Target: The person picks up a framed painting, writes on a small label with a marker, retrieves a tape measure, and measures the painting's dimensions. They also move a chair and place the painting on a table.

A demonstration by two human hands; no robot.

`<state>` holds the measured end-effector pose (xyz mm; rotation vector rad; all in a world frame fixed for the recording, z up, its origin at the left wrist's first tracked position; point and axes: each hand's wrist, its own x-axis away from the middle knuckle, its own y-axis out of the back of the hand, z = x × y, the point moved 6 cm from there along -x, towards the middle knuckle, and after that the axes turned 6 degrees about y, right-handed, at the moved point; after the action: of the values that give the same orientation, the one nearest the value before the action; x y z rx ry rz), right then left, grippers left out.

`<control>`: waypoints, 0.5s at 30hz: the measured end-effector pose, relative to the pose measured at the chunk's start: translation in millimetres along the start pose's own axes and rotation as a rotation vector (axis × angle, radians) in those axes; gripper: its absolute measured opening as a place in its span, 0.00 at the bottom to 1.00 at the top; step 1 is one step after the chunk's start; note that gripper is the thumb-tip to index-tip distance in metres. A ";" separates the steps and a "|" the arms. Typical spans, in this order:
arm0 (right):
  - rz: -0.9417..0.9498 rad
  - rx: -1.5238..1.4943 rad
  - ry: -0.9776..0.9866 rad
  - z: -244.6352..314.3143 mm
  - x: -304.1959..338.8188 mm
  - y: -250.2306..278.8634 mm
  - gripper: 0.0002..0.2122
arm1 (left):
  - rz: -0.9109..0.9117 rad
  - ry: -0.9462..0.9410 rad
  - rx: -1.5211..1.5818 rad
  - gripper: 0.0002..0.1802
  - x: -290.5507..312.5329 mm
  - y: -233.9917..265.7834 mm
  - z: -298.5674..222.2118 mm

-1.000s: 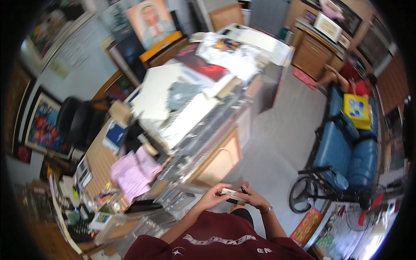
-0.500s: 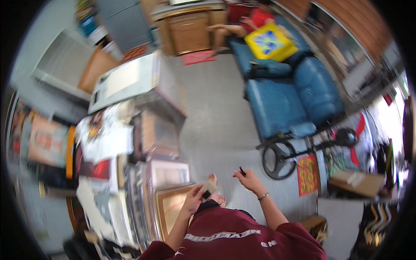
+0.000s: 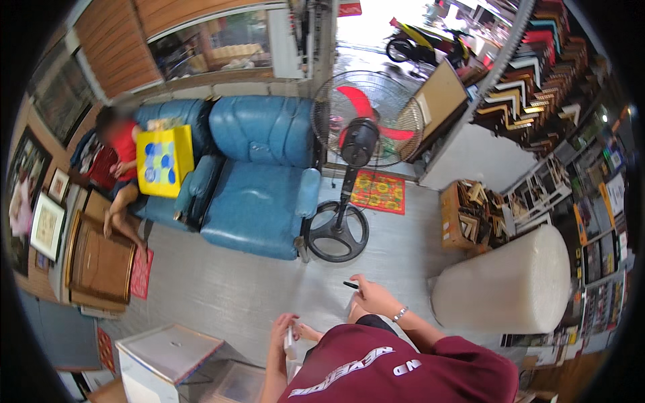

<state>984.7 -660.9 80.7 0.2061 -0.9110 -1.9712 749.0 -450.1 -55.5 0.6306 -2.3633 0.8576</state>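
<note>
My right hand (image 3: pixel 377 299) is closed round a short, dark, pen-like stick (image 3: pixel 351 285), whose end pokes out past the fingers to the left. A bracelet circles that wrist. Lower and to the left, my left hand (image 3: pixel 281 329) grips a small pale object (image 3: pixel 289 341), seen nearly edge-on in front of my dark red shirt (image 3: pixel 396 363). Its exact kind cannot be made out. Both hands are held apart above the grey floor, touching nothing else.
A standing fan (image 3: pixel 359 142) with red blades stands ahead, beside a blue sofa (image 3: pixel 252 201). On the sofa's far left sits a person in red (image 3: pixel 122 151) near a yellow bag (image 3: pixel 164 161). To the right are a large bubble-wrap roll (image 3: pixel 504 282) and a box of frame pieces (image 3: pixel 457 215).
My view has swung to the right, bringing the doorway, bubble-wrap roll and frame samples in. The stacked frames at left have mostly left view. Both hands keep hold of their things.
</note>
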 end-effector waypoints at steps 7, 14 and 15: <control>-0.259 0.048 -0.192 -83.1 25.6 66.4 0.35 | 0.539 0.098 -0.518 0.26 -109.2 -267.7 -21.2; -0.500 -0.024 -0.218 -259.1 -9.1 233.8 0.42 | 0.545 -0.040 -0.750 0.23 -296.1 -518.8 27.5; -0.521 -0.003 -0.225 -288.2 -15.2 261.9 0.40 | 0.562 -0.184 -0.670 0.22 -321.2 -560.3 21.3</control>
<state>1308.2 -875.8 48.2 0.2408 -1.0758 -2.5153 1307.8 -773.4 -28.2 -0.2490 -2.8125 0.1597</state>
